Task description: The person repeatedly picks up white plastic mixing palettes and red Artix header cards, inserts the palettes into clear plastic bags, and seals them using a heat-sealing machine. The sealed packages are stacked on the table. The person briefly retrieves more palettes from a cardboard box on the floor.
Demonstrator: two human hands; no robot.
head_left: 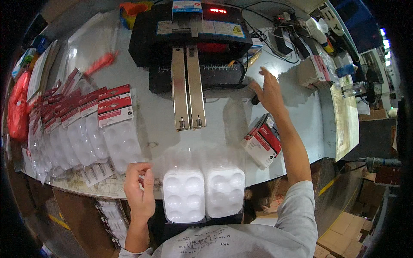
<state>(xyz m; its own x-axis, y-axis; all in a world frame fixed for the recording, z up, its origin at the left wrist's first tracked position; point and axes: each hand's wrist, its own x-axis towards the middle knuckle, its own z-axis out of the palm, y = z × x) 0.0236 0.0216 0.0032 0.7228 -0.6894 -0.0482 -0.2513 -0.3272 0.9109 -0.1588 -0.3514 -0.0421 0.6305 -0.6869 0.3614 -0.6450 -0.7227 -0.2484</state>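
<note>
Right hand [270,92] is extended across the grey surface [223,120], fingers spread and nothing in its grasp; it rests just beside the right front corner of the black sealing machine [189,38]. That machine stands at the far side of the surface, and two metal rails [188,88] run from it toward me. At the left, a fanned row of sealed packs with red header cards [86,124] lies overlapping on the surface. Two white six-well paint palettes in clear blister shells [204,193] sit side by side at the near edge, directly in front of my chest. A stack of red-and-white header cards [262,142] lies beside my right forearm. My left hand [140,189] is at the near edge, just left of the palettes, fingers curled together; I cannot tell whether it pinches anything.
</note>
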